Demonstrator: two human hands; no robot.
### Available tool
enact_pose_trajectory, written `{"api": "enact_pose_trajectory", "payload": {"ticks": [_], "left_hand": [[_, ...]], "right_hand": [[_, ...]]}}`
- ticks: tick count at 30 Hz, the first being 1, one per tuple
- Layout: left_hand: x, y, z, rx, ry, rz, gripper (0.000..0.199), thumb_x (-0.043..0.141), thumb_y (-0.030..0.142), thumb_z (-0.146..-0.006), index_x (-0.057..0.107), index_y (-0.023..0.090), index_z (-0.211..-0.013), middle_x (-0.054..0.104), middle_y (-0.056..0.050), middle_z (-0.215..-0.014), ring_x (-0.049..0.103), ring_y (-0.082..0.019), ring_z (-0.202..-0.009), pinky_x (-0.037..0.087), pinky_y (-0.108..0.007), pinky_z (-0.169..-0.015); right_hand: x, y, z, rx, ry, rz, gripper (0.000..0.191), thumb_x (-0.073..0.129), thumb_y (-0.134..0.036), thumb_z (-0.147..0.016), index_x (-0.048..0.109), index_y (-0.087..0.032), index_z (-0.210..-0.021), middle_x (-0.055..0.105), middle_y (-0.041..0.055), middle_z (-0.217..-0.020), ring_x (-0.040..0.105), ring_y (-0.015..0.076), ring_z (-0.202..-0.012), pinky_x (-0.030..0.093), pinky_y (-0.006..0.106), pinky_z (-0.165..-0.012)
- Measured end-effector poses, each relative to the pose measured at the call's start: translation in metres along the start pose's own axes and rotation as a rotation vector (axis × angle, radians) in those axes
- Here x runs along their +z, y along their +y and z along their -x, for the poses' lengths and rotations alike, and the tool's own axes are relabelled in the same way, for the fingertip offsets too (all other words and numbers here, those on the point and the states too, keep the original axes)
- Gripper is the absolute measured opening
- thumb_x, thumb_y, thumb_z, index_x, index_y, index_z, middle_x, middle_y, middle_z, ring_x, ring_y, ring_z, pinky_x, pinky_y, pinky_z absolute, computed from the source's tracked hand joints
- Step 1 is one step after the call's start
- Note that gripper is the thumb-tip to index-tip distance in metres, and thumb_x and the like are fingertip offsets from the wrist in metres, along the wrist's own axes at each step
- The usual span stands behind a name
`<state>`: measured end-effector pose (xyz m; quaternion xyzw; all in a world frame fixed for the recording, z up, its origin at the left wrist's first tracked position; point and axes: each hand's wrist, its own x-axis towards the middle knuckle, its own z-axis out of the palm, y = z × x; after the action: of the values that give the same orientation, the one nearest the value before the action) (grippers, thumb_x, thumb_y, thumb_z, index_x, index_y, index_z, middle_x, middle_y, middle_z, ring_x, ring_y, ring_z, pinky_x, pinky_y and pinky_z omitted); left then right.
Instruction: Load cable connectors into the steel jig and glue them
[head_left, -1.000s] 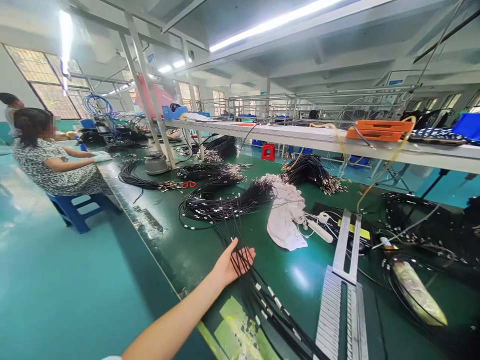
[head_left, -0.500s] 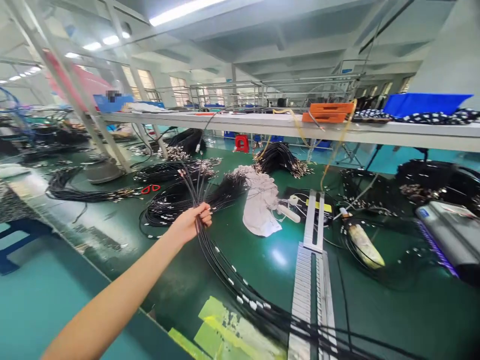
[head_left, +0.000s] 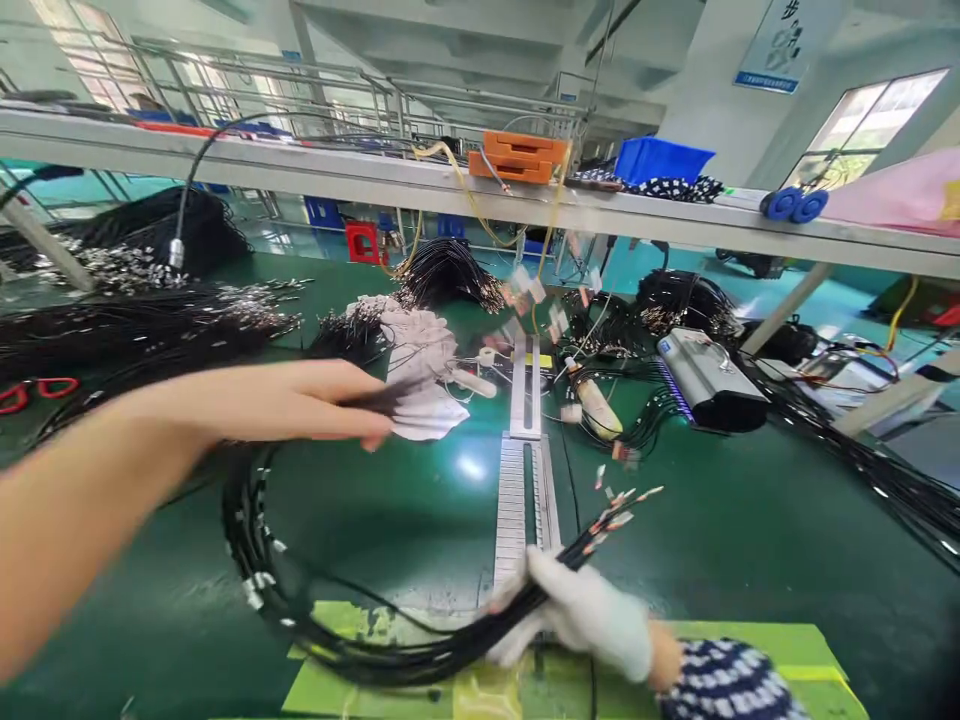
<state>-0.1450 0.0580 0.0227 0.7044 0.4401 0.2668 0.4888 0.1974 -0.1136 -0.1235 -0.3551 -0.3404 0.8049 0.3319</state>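
— Starting from the fingers: spread or pinching?
— On the gloved right hand [head_left: 592,605], lower right of centre, pressed together round the cable bundle [head_left: 435,655]. On the bare left hand [head_left: 292,400], left of centre, stretched out but badly blurred; cannot tell whether closed on cable.
— And just changed?
— Swung into view since half a second ago, at lower right of centre: that gloved hand with the bundle's tipped end. Bent, too, from a long sweep into a tight curve. Probably handled from both sides now, judging by that.
— And to look at?
— Black, many-stranded, dotted with white tags [head_left: 259,590], ending in coppery tips [head_left: 619,515]; hooked round from left of centre to lower centre, over the desk [head_left: 712,540].
— Farther out?
— Up the middle, a slotted metal fixture [head_left: 512,500]; beyond, pale cloth [head_left: 424,350]; across the top, a shelf [head_left: 300,175] with orange trays [head_left: 517,155].
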Motion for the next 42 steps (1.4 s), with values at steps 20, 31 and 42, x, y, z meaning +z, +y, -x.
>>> {"api": "enact_pose_trajectory", "payload": {"ticks": [20,31,42], "left_hand": [[0.175,-0.128,-0.076,0.24,-0.041,-0.391,0.036,0.078,0.049,-0.075,0.055,0.022,-0.074,0.051,-0.005,-0.081,0.048,-0.029,-0.089,0.035,-0.035,-0.09],[0.165,-0.115,-0.011,0.169,-0.068,-0.379,0.033,0.072,0.053,-0.08,0.06,0.023,-0.078,0.057,-0.002,-0.074,0.047,-0.021,-0.066,0.036,-0.029,-0.072],[0.153,-0.118,-0.008,-0.021,-0.216,-0.206,0.023,0.056,0.037,-0.092,0.065,0.02,-0.079,0.064,-0.002,-0.078,0.056,-0.019,-0.074,0.039,-0.026,-0.068]], "right_hand": [[-0.131,-0.06,-0.098,-0.512,0.712,1.116,0.038,0.05,-0.039,-0.091,0.065,-0.022,-0.121,0.063,0.0091,-0.132,0.054,0.0274,-0.126,0.037,0.049,-0.112],[-0.124,-0.039,-0.095,-0.545,0.696,1.125,0.039,0.04,-0.046,-0.096,0.065,-0.025,-0.118,0.067,0.0075,-0.121,0.056,0.0265,-0.119,0.04,0.047,-0.108],[-0.111,-0.022,-0.055,-0.484,0.488,0.769,0.046,0.044,-0.051,-0.098,0.054,-0.023,-0.133,0.057,0.0108,-0.139,0.054,0.0243,-0.128,0.039,0.046,-0.113]]}}
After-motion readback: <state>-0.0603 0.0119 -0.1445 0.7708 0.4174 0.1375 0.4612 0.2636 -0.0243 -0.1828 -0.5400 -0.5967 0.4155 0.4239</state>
